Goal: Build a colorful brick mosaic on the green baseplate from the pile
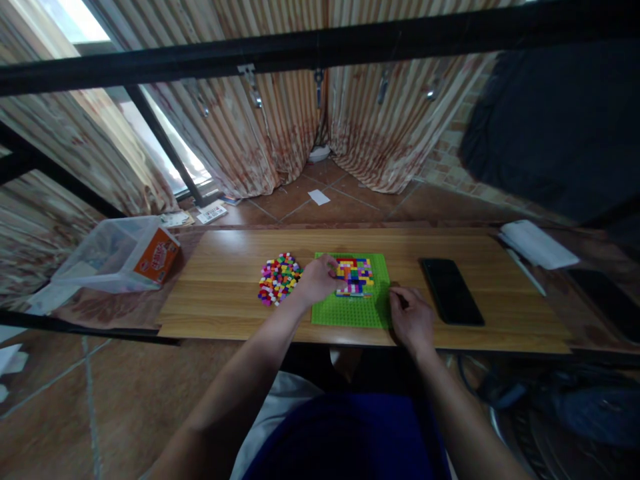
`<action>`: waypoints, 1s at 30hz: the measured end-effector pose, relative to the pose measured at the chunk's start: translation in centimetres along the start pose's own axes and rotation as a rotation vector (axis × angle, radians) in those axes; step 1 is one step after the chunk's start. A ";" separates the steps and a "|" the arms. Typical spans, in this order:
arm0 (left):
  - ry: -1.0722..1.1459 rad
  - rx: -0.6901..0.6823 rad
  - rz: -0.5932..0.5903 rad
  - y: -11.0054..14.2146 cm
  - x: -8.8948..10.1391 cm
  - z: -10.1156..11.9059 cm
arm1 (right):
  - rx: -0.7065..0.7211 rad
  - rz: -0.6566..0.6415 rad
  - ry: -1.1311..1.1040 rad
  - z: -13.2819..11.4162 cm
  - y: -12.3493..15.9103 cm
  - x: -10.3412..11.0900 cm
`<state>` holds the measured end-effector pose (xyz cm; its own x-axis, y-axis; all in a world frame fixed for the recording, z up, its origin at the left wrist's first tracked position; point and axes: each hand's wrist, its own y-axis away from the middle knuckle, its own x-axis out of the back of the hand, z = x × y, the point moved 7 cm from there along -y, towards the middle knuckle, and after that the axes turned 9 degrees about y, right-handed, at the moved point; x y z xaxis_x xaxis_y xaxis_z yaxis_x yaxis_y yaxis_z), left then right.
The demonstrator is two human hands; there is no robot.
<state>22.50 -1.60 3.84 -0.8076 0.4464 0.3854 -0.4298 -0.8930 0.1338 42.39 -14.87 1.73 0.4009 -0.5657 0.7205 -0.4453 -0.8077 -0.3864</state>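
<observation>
A green studded baseplate (350, 313) lies on the wooden board in front of me. On its upper part sits a patch of small multicoloured toy bricks (356, 275), set close together. My left hand (320, 279) reaches over the patch's left side, its fingers pinched together; whatever they hold is too small to make out. At the baseplate's right edge, my right hand (413, 317) rests with curled fingers, the fingertips against that edge. Left of the plate is a loose pile of bricks (279, 280), partly behind my left hand.
A black phone (453, 291) lies on the wooden board (220, 287) to the right. A clear plastic bin (113, 253) with an orange label stands at the left end. White folded paper (537, 243) and a white pen (526, 271) lie at the right. A black metal bar (320, 50) crosses beyond the board.
</observation>
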 end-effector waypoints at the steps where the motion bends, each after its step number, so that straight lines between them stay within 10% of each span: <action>1: 0.005 0.007 0.003 0.0 0.0 0.0 | 0.000 -0.001 -0.002 0.0 0.0 0.0; 21: 0.241 -0.064 0.163 5.0 1.4 -1.3 | 0.051 -0.009 0.032 0.4 0.0 -0.4; 30: 0.297 0.041 0.480 12.6 11.3 -7.7 | 0.067 -0.078 0.110 0.7 -0.5 -1.2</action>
<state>4.84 -7.32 2.89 -0.9901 -0.0187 0.1390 0.0252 -0.9987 0.0450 42.67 -13.92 0.61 0.3402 -0.4822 0.8073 -0.3600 -0.8599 -0.3619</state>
